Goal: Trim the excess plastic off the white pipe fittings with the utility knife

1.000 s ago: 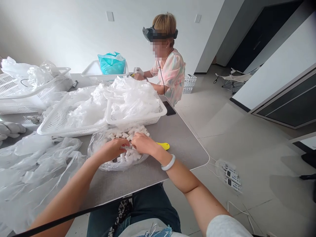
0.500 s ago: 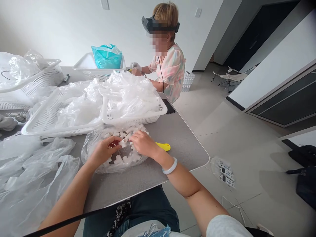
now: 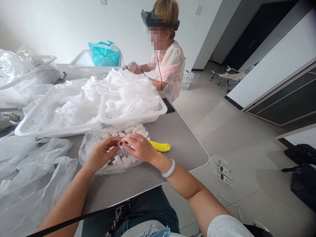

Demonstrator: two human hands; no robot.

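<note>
My left hand (image 3: 101, 154) and my right hand (image 3: 139, 148) meet over a clear plastic bag (image 3: 87, 152) full of several small white tube pieces (image 3: 118, 161) on the grey table (image 3: 177, 138). Both hands pinch one small white ring-shaped piece (image 3: 121, 144) between their fingertips, held just above the pile. A pale bangle (image 3: 169, 170) is on my right wrist. A yellow utility knife (image 3: 160, 146) lies on the table just right of my right hand.
White slotted baskets (image 3: 133, 118) filled with crumpled clear plastic stand behind the bag. Loose plastic bags (image 3: 32, 171) lie at the left. Another person (image 3: 168, 65) with a headset works at the far end beside a teal bag (image 3: 105, 54). A black phone (image 3: 169, 106) lies near the edge.
My hands have lifted out of the pile of white pieces and come together, now pinching one ring-shaped piece. The camera view has tilted slightly downward.
</note>
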